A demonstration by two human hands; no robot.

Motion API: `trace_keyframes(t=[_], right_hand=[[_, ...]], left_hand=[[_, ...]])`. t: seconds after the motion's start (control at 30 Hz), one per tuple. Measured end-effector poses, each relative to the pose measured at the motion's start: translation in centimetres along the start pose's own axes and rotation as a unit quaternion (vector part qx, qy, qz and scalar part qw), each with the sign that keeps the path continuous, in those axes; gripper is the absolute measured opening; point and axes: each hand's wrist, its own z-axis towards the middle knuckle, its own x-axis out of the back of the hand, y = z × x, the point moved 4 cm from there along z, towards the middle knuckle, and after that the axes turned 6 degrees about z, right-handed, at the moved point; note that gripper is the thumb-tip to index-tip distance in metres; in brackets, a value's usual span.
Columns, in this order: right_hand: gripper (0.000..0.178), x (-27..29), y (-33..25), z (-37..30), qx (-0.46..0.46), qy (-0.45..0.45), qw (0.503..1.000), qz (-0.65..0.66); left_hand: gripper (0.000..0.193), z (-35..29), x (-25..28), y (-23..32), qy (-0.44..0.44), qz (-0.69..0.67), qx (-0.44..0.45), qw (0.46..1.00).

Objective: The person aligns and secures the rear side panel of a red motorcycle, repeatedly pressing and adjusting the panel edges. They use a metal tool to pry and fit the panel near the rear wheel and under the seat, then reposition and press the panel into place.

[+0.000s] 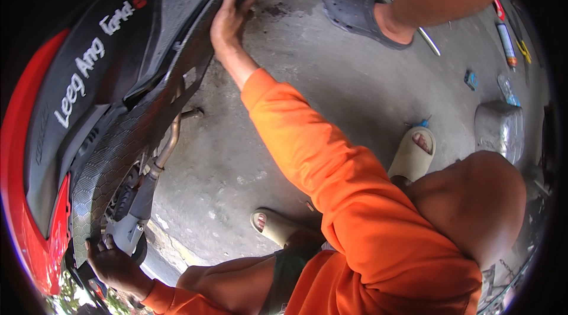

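A long dark side panel (118, 155) with a honeycomb pattern runs along the lower side of a red and black motor scooter (35, 155). My left hand (118, 267) is at the panel's rear end, fingers bent over its edge. My right arm, in an orange sleeve, reaches far forward. Against the panel's front stretch lies my right hand (228, 28), its palm pressed on the edge and its fingers stretched out. Beneath the panel show a metal pipe (170, 143) and a grey cylindrical part (139, 208). The panel's inner side is hidden.
Another person's leg with a grey clog (361, 16) stands on the concrete floor (284, 78), beside a metal rod (429, 42). To the right lie a spray can (506, 44), yellow-handled pliers (524, 52), a small blue item (471, 80) and a clear plastic package (499, 128).
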Motion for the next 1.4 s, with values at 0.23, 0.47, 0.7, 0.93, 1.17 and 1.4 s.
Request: trace_keyframes(t=[0.23, 0.47, 0.7, 0.93, 1.17, 1.4], right_hand=[[0.097, 0.0, 0.6, 0.3, -0.016, -0.011, 0.999, 0.036], [0.091, -0.7, -0.2, -0.4, 0.02, 0.009, 0.998, 0.053], [0.093, -1.4, -0.5, -0.7, -0.021, 0.042, 0.999, 0.017], [0.083, -1.8, -0.8, -0.8, -0.047, 0.064, 0.997, 0.021], [0.08, -1.9, -1.3, 0.5, -0.017, 0.039, 0.999, 0.001], [0.082, -0.7, -1.4, 0.7, 0.042, -0.006, 0.996, -0.076]], left_hand=[[0.034, -1.4, 0.0, 1.3, 0.042, -0.152, 0.083, 0.984], [0.036, -0.9, -0.5, 0.0, 0.055, -0.255, 0.102, 0.96], [0.036, 1.1, -1.3, -0.9, 0.032, -0.394, 0.099, 0.913], [0.032, 1.5, -2.4, 0.2, 0.129, -0.363, 0.17, 0.907], [0.038, 1.4, -3.0, 0.6, 0.121, -0.367, 0.178, 0.905], [0.041, 1.7, -3.5, 1.0, 0.061, -0.151, 0.113, 0.98]])
